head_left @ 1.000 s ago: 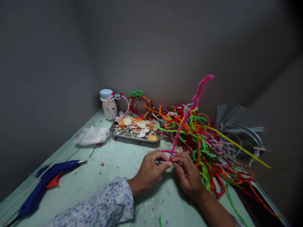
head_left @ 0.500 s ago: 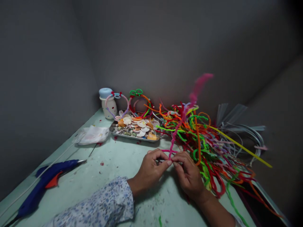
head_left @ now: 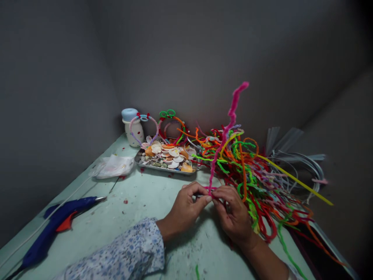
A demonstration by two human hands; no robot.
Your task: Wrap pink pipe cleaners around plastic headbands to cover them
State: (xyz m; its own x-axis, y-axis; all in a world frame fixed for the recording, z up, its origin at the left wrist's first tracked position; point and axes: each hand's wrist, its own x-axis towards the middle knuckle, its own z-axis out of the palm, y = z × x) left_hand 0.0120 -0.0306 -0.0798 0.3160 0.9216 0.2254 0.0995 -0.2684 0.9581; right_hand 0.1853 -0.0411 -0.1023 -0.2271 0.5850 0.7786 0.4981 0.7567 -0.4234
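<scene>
A pink pipe cleaner [head_left: 223,140] rises from between my fingertips, kinked along its length and leaning right toward its top. Thumb and forefinger of my left hand [head_left: 190,206] pinch it near its low end. Close beside, my right hand [head_left: 233,214] is closed on the same pink stem, its fingertips almost meeting those of the left. A short pink piece crosses sideways behind the fingers; its exact join is partly hidden by them. Both hands are just above the pale green table [head_left: 140,202].
Right of my hands lies a heap of coloured pipe cleaners [head_left: 262,182], with clear plastic strips [head_left: 282,140] behind. A metal tray of shells [head_left: 169,171] is at the back, near pipe-cleaner hoops [head_left: 157,128], a blue-lidded jar [head_left: 135,134] and a plastic bag [head_left: 113,166]. A blue glue gun [head_left: 58,223] lies left.
The pink pipe cleaner's upper end has swung left and up and is now sharp instead of blurred. My hands have barely shifted and keep their pinch.
</scene>
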